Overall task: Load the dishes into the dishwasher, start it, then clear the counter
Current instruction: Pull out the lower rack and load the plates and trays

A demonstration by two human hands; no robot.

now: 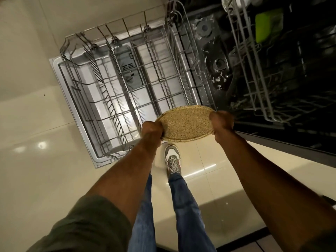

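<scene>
A round speckled tan plate [185,123] hangs in the air just past the near right corner of the lower rack [116,73]. My left hand [151,130] grips its left rim and my right hand [221,122] grips its right rim. The lower rack is pulled out over the open dishwasher door [72,106] and holds no dishes. The upper rack [254,70] juts out to the right, with a green item [269,24] in it.
The dark dishwasher tub [212,51] opens behind the lower rack. Pale floor tiles [27,124] surround the door. My shoe [172,160] stands on the floor close to the door's near edge. A dark cabinet front [291,148] runs along the right.
</scene>
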